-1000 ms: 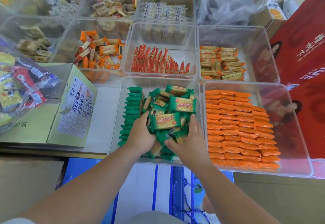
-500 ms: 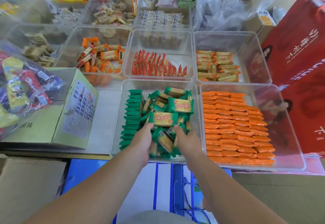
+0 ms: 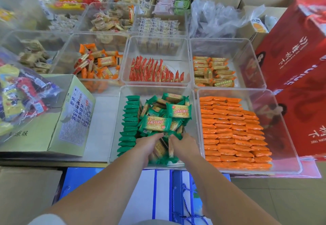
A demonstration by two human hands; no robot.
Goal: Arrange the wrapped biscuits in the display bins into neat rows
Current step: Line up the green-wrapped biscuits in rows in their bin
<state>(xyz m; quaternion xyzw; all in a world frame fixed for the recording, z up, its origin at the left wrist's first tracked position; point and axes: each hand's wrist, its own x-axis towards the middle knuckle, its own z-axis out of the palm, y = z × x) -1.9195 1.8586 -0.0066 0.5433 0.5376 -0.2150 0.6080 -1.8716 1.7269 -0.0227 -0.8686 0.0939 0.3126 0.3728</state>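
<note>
On the worktop (image 3: 100, 119), the near middle clear bin (image 3: 115, 136) holds the green wrapped biscuits (image 3: 179, 112): a neat row (image 3: 129, 124) along its left wall, a loose heap (image 3: 158, 124) beside it. At the bin's near end the right hand (image 3: 184, 145) has its grip curled round loose packets. The left hand (image 3: 150, 143) has its fingertips buried under the heap, so its grip is impossible to tell.
</note>
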